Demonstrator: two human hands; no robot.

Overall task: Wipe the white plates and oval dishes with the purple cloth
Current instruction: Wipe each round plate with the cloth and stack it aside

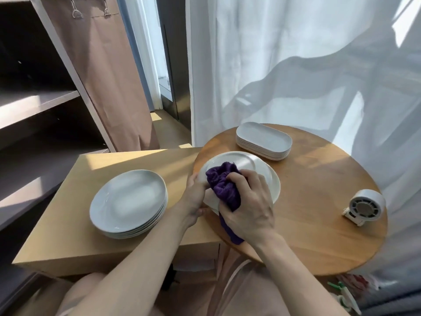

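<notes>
A white round plate (241,161) is tilted up over another white plate (274,185) on the round wooden table (319,201). My left hand (194,197) grips the tilted plate's left rim. My right hand (249,204) grips the bunched purple cloth (224,183) and presses it onto that plate's face. A stack of several white round plates (128,201) sits on the square light wooden table (68,224) to the left. A stack of several white oval dishes (264,140) stands at the round table's far side.
A small white fan (364,206) sits on the round table's right side. White sheer curtains (296,65) hang right behind the tables. Dark shelves (34,99) and a brown curtain (109,65) stand to the left. My lap is below the table edges.
</notes>
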